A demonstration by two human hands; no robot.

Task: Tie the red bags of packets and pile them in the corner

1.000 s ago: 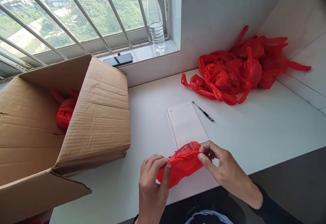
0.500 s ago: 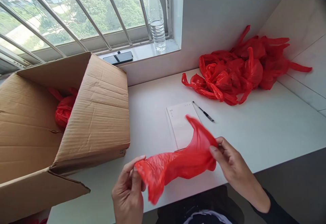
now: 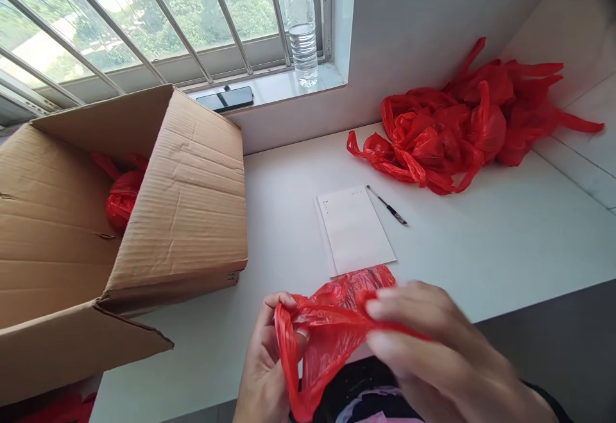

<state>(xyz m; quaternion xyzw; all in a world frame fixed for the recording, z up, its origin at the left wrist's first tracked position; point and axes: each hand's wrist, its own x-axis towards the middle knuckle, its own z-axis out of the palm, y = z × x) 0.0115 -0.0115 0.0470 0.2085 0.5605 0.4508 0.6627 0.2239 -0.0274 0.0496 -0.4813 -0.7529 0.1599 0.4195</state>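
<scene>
Both my hands hold one red plastic bag (image 3: 327,333) low at the front edge of the white table (image 3: 481,243). My left hand (image 3: 262,371) pinches the bag's left side, fingers closed on a looped handle. My right hand (image 3: 433,346) is blurred by motion and grips the bag's right side. The bag hangs crumpled between them, its lower end dangling below the table edge. A white sheet of paper (image 3: 355,227) lies just beyond the bag, with a black pen (image 3: 387,206) to its right.
An open cardboard box (image 3: 144,217) lies on its side at the left, with a red bag (image 3: 122,195) inside. A pile of red bags (image 3: 462,121) fills the back right corner. A water bottle (image 3: 301,22) and a phone (image 3: 226,98) rest on the windowsill.
The bag was stretched out between my hands half a second ago. Now my hands have come closer together and lower, and the bag is bunched up between them.
</scene>
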